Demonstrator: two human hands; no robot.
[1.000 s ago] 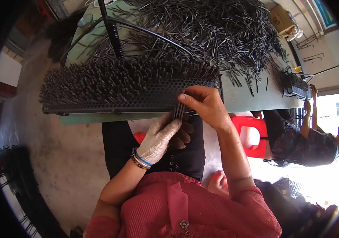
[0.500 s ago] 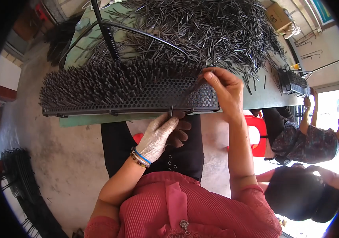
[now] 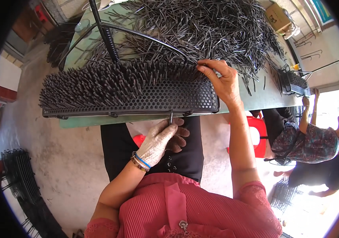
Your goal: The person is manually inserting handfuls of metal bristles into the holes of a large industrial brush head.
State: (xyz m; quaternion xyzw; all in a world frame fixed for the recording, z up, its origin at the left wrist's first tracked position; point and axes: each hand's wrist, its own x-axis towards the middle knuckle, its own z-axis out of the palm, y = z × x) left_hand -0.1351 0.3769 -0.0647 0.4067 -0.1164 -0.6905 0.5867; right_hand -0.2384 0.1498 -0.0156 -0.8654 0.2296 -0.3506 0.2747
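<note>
A long black perforated panel (image 3: 169, 95) lies along the table's near edge. Dense upright black strips (image 3: 90, 85) cover its left part and far side; bare holes show at the near right. My right hand (image 3: 223, 81), ungloved, pinches thumb and forefinger at the strips by the panel's far right; a dark strip seems to be between the fingertips, mostly hidden. Below the near edge, my left hand (image 3: 159, 137), in a white and brown glove, is closed around a thin metal rod tool (image 3: 171, 117). The rod's upper end reaches the panel's rim.
A large heap of loose black strips (image 3: 201, 31) spreads over the green table (image 3: 84, 122). A black bent-tube frame (image 3: 108, 39) rises behind the panel. At right, a co-worker (image 3: 308, 137) handles a similar panel (image 3: 294, 83); another person (image 3: 320, 170) bends nearby. Red stool (image 3: 260, 133).
My right hand has moved slightly left and up to the strips, and the blurred strip in front of it no longer shows. My left hand and rod have dropped slightly. The farther person has shifted.
</note>
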